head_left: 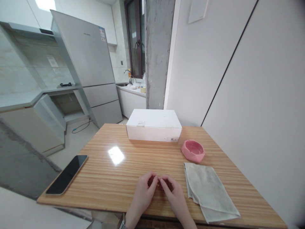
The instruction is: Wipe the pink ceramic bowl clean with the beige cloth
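The counter (107, 181) is carrying everything, and its front stretch is giving the work a flat surface close below the fingers. The white box (153, 127) is sitting at the back, well apart from the hands, so it is leaving the elbows and wrists free. The folded cloth (209, 190) is lying just beyond the right forearm, where a wide elbow would be risking a drag on its edge. The left hand (144, 186) and right hand (175, 190) are meeting near the front edge, thumbs and forefingers pinching, the other fingers curling under; good handling is calling for level wrists and equal, light pressure from both sides. The phone (68, 175) is resting far to the left, posing no hindrance. The pink bowl (194, 156) is standing behind the cloth, ahead and to the right of the right hand. Smallest of all, a reddish bit (159, 183) is showing between the fingertips, mostly hidden, its kind and shape impossible to tell; something so small is asking for fingertip control, low over the wood, since a sudden tug could be sending it over the near edge.
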The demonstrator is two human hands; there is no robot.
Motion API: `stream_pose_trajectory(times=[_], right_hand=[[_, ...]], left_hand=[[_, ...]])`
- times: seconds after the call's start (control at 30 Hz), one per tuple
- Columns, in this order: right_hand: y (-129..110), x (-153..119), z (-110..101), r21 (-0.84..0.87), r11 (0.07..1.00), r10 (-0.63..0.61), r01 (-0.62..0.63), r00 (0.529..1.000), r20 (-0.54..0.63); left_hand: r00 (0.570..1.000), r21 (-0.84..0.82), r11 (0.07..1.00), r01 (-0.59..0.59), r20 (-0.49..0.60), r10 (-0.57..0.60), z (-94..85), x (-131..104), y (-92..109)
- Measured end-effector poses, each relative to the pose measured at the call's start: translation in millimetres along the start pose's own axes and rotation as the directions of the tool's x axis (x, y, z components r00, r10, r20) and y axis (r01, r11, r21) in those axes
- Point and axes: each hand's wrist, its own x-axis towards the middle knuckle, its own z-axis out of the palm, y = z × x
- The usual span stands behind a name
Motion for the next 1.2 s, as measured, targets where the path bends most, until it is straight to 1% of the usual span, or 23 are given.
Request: stream_pose_trajectory(times=[0.43,0.67,0.8,1.2], right_hand=[[-0.6,1.1,-0.1,-0.003,1.000,0.000,0.000,1.000,-0.012],[3.0,0.7,0.2,-0.006,1.000,0.003,-0.003,1.000,-0.010],[4.9,0.3,0.2,0.002,1.000,0.006,-0.006,1.000,0.001],[0.5,0.6,0.0,0.006,1.000,0.004,-0.004,1.000,0.002]], left_hand=[[1.000,-0.010,1.000,0.005,0.003,-0.005,1.4,-0.7,-2.3],[1.000,-0.038,0.999,0.000,0.007,0.000,0.8,0.2,0.1],[1.000,-0.025,1.000,-0.003,0.004,0.003,1.2,-0.7,0.2],[1.000,-0.002,1.000,0.002,0.007,-0.002,0.8,-1.0,-0.1]])
